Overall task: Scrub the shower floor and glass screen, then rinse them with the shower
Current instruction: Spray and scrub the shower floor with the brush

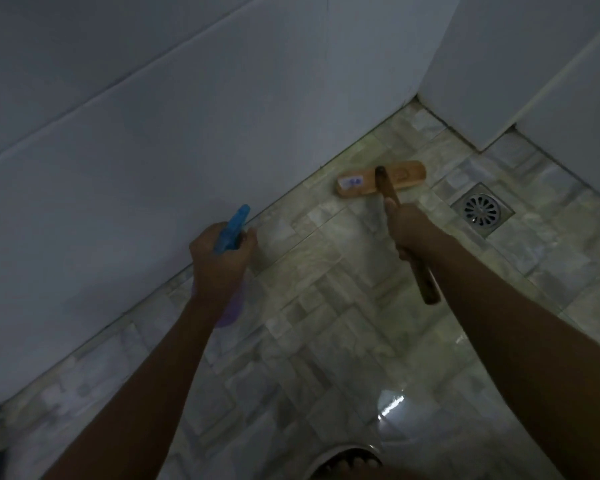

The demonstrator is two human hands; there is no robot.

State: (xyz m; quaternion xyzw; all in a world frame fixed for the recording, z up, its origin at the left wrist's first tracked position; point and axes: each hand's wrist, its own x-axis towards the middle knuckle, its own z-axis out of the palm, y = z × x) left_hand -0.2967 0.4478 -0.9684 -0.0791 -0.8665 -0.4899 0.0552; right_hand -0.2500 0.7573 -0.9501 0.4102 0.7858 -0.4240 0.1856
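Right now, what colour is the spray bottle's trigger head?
Bright blue; the spray bottle in the left hand shows it best in the head view.

Two long arms (499, 323) are bare all the way up. The left hand (219, 261) and the right hand (407, 226) are bare too. Far below the drain (482, 211), toes (347, 464) peek out of a sandal (321, 459) with a pale rim, dark and blurry.
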